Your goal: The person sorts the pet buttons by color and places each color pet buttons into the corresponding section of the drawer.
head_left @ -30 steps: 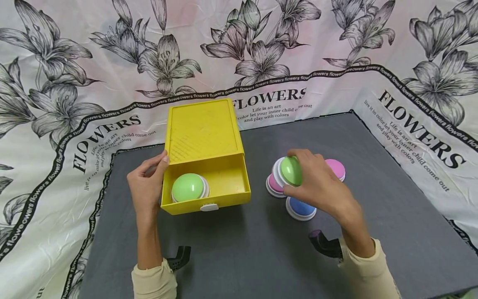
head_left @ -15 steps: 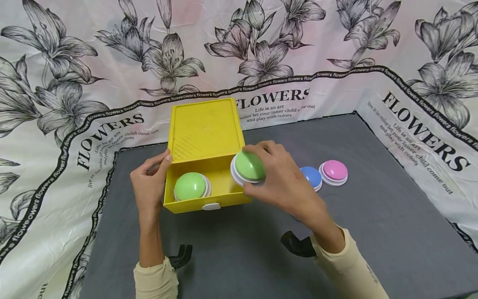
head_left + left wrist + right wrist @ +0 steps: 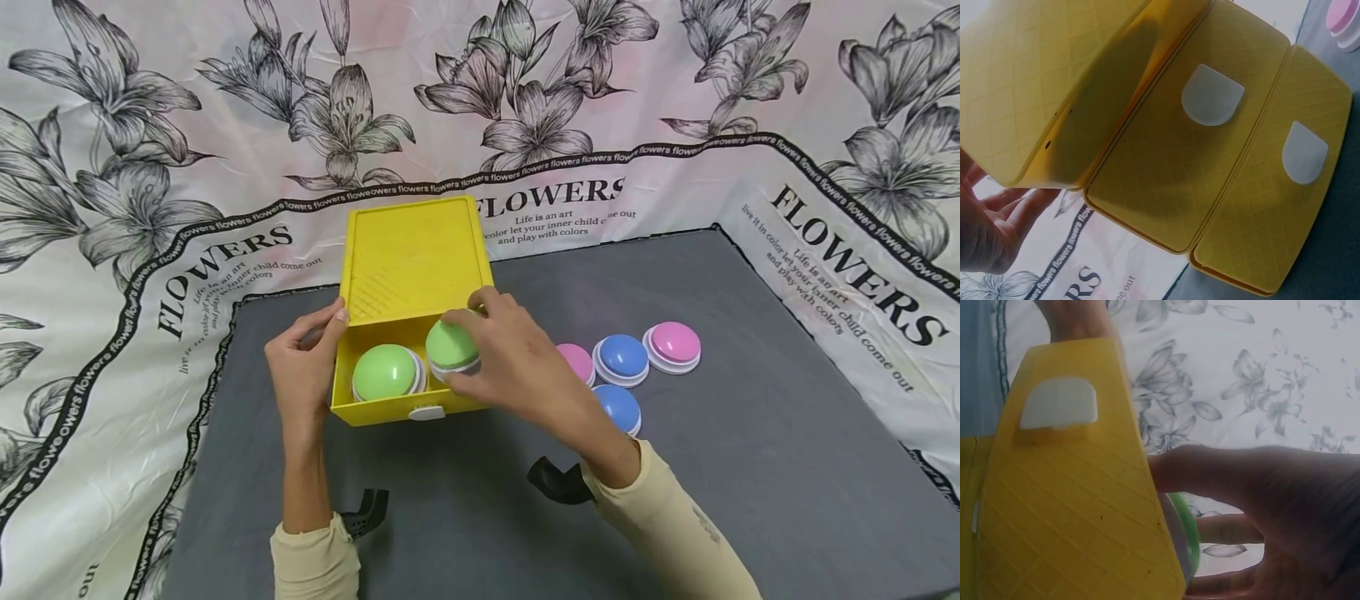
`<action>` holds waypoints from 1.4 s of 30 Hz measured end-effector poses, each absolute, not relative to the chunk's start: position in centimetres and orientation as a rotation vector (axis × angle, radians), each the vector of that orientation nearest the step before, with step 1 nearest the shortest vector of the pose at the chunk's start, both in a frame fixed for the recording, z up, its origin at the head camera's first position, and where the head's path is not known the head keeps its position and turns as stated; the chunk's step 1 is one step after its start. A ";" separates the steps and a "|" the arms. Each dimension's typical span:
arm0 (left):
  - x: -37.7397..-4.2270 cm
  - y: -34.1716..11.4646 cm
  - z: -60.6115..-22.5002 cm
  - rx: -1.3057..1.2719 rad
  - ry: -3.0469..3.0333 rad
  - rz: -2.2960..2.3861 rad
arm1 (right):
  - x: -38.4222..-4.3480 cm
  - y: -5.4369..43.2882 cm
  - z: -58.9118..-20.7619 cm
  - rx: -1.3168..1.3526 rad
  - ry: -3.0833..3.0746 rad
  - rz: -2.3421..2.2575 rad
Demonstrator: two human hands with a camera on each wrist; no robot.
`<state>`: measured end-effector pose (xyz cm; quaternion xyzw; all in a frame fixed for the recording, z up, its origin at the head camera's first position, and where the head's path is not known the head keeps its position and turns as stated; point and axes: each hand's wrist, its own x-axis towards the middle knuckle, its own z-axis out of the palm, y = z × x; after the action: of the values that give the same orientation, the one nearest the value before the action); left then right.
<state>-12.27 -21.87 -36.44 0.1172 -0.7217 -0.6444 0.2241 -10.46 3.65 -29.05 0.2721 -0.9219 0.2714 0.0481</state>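
A yellow drawer cabinet [image 3: 416, 258] has its top drawer [image 3: 386, 414] pulled out. My left hand [image 3: 303, 358] pinches the cabinet's left edge near the drawer. In the drawer's left half sits a green domed buzzer button [image 3: 383, 372] with a white base. My right hand [image 3: 517, 354] grips a second green buzzer button [image 3: 450, 343] inside the drawer's right half, tilted beside the first; its underside is hidden. From the right wrist view, the yellow drawer front [image 3: 1079, 487] covers most of that button. Two lower drawers [image 3: 1172, 144] with white handles are closed in the left wrist view.
Right of the cabinet, on the grey tabletop [image 3: 787, 467], lie a pink button [image 3: 576, 362], a blue button [image 3: 622, 355], another blue one [image 3: 619, 407] and another pink one [image 3: 675, 342]. A flower-printed cloth [image 3: 225, 42] hangs behind.
My right hand has carried the green button left from above the other buttons and lowered it into the drawer. The left hand keeps its hold on the cabinet.
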 end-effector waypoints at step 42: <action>-12.2 -21.7 -36.4 0.301 -1.951 -1.803 | -6.4 1.8 -34.4 0.835 -1.885 0.991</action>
<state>-12.23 -21.73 -36.43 0.1095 -0.7098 -0.6561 0.2318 -6.41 1.78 -34.36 0.3322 -0.7500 0.3944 0.4142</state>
